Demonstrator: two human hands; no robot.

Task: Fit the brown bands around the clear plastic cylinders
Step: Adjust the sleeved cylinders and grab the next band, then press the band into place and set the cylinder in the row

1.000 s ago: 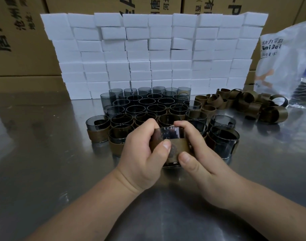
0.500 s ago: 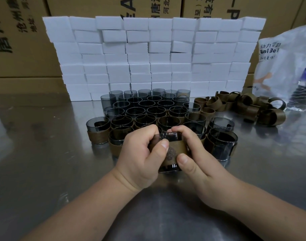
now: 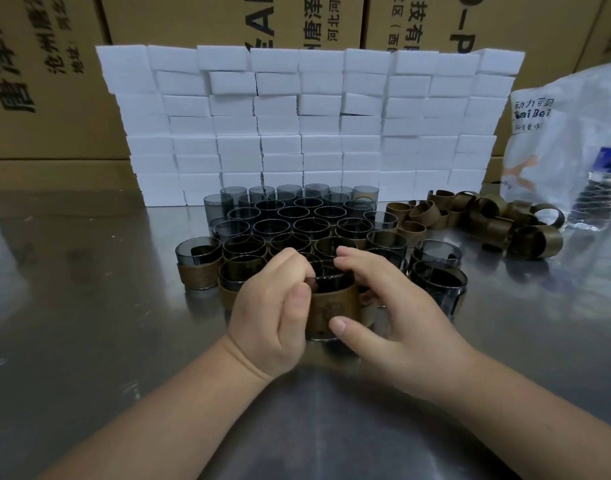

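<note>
I have both hands closed on one cylinder (image 3: 332, 279) standing on the table (image 3: 89, 306), just in front of the cluster. The left hand (image 3: 273, 313) is curled tight, its fingers pinching the cylinder's left rim and its thumb against the band (image 3: 335, 310) that wraps the lower half. The right hand (image 3: 390, 313) cups the other side: its thumb presses the band's front and its fingers hook over the far rim. The top of the cylinder stands clear of the band.

Behind it the other cylinders (image 3: 297, 220) stand packed rim to rim, open end up, nothing in them that I can see. The nearer ones wear bands, and one banded cylinder (image 3: 196, 268) stands alone at the left. Loose bands (image 3: 487, 216) lie heaped to the right rear, apart from the cluster. A bottle (image 3: 602, 195) stands by a white bag (image 3: 574, 133) at the right edge; I cannot tell what the bag holds.

A wall of white blocks (image 3: 314, 126) closes the back, with cartons (image 3: 54, 64) behind it. Bare steel shows left of the cluster and around the forearms.
</note>
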